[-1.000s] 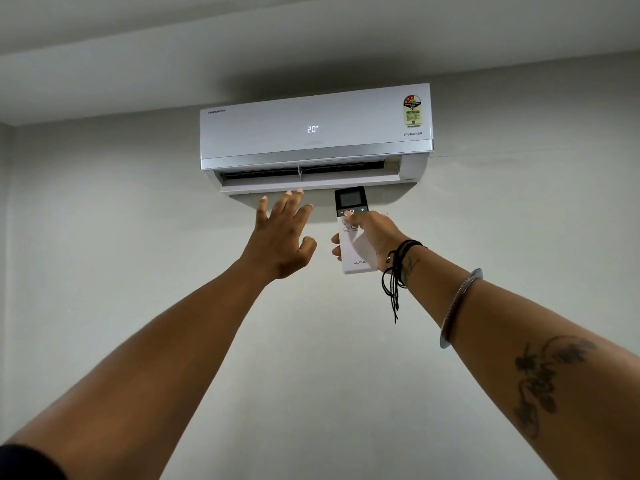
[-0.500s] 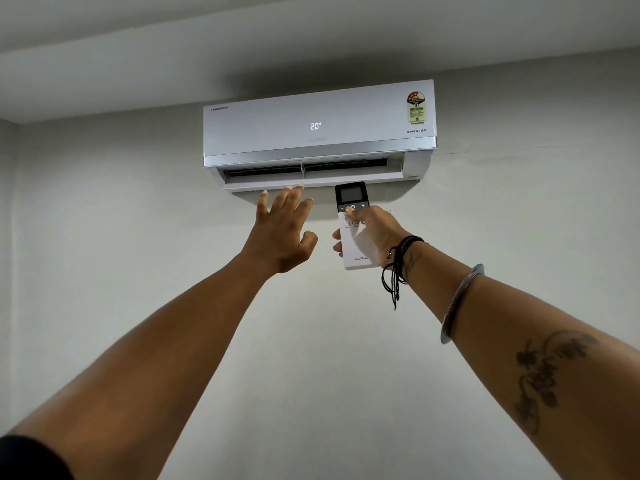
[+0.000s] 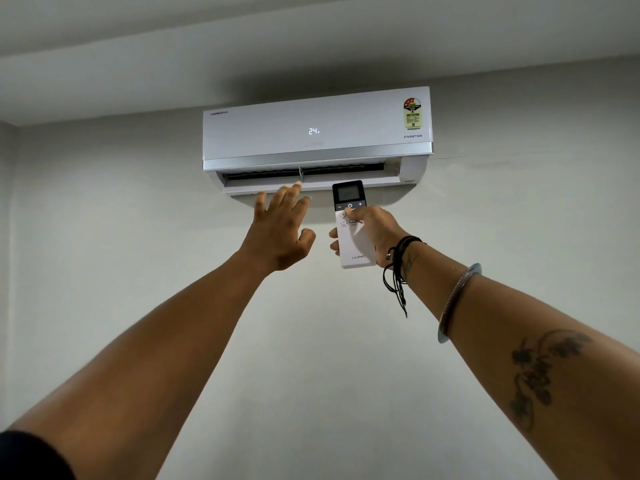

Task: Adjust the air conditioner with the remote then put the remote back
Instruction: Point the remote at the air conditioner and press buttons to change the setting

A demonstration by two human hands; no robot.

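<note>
The readout on the air conditioner (image 3: 317,129) now shows 24, where half a second ago it showed 20, so I take the press to have registered and the setting to have gone up. By my judgement the adjusting part is done or nearly done, unless a different number is wanted; putting the remote (image 3: 352,230) back is not yet begun, and I see no holder or shelf for it in this view.

My right hand (image 3: 375,233) is clenched around the remote, fingers wrapped behind its white body and the thumb lying across the front, its tip on the buttons just under the dark strip with minus, power and plus. The remote is up in the air just below the unit's open vent flap (image 3: 311,183), apart from it, not touching.

Its long axis runs nearly upright in the picture, leaning a little, with the dark screen end pointing up at the vent and the end with the brand name down toward my wrist.

My left hand (image 3: 280,233) is empty, fingers spread and released, palm toward the wall, fingertips reaching up close to the flap; I cannot tell if they touch it
</note>
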